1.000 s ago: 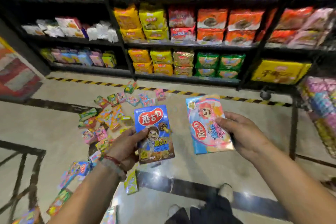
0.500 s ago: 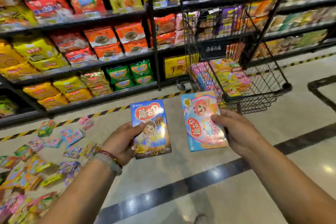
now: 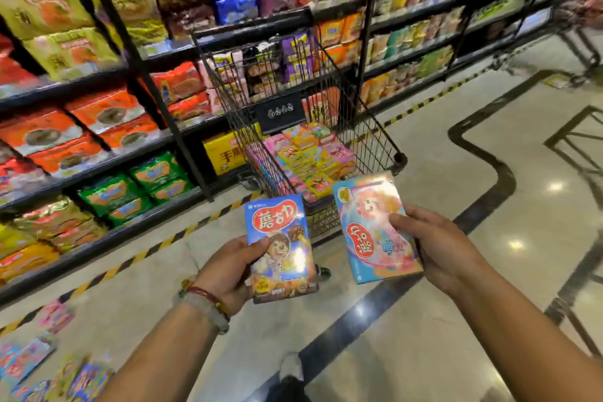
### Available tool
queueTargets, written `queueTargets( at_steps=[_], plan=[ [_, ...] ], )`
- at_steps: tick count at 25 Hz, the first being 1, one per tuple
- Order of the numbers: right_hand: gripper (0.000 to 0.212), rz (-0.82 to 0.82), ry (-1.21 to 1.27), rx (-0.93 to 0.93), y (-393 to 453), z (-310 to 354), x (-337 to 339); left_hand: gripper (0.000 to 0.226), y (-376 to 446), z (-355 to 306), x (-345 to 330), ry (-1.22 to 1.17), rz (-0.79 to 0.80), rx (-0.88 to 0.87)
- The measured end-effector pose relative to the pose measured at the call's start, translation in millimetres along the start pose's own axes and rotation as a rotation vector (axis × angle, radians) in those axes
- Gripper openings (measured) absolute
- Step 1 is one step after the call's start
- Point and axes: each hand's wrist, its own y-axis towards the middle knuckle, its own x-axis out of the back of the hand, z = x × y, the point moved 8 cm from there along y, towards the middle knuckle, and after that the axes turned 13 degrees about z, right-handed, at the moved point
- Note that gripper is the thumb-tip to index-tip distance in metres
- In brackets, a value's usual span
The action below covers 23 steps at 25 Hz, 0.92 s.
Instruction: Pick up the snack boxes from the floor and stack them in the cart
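Store aisle, glossy beige tile floor [image 3: 424, 320] with black inlay lines and a yellow-black hazard stripe [image 3: 156, 248] along the shelf base. Shelving [image 3: 98, 153] packed with snack bags fills the upper left and top of frame.

Left hand [image 3: 228, 268], lower centre, grips the blue snack box [image 3: 280, 248] by its left edge, thumb on the front face. Box is face-up to the camera, long axis running roughly bottom-to-top of frame, red logo end pointing up toward the cart. Beaded bracelets [image 3: 205, 300] on that wrist.

Right hand [image 3: 434, 245], right of centre, holds the pink-and-blue snack box [image 3: 372, 225] by its right edge, thumb across the front. Long axis also bottom-to-top but tilted a bit left at the top; its print is turned sideways, red logo sitting low on the face. Top end overlaps the cart's near rim in frame.

Both boxes are in the air, side by side, apart from each other, just below the cart.

Black wire cart [image 3: 375, 140], centre frame: lower part is filled with stacked small snack boxes [image 3: 310, 157], mixed pink, yellow, green. Exact count can't be read, too blurred.

More boxes scattered on the floor [image 3: 49, 365] in the lower left corner, blurred. A shoe [image 3: 290, 365] shows at bottom centre.
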Motion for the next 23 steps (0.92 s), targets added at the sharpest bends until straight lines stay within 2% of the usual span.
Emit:
queueTargets(
  at_steps=[5, 10, 16, 20, 23],
  plan=[
    [0.015, -0.081, -0.036, 0.025, 58, 31, 35, 0.013, 88, -36, -26, 0.065, 0.04, -0.009],
    [0.018, -0.142, -0.103, 0.02, 140, 72, 54, 0.017, 188, -83, -32, 0.034, 0.106, 0.004],
    [0.025, -0.207, -0.129, -0.067, 238, 86, 67, 0.014, 289, -124, -3, 0.037, -0.038, 0.001],
    [0.021, -0.228, -0.187, -0.121, 303, 93, 76, 0.04, 352, -131, 16, 0.063, -0.135, 0.027],
    [0.015, -0.213, -0.264, -0.138, 370, 93, 87, 0.021, 401, -133, 31, 0.23, -0.28, 0.041]
  ],
)
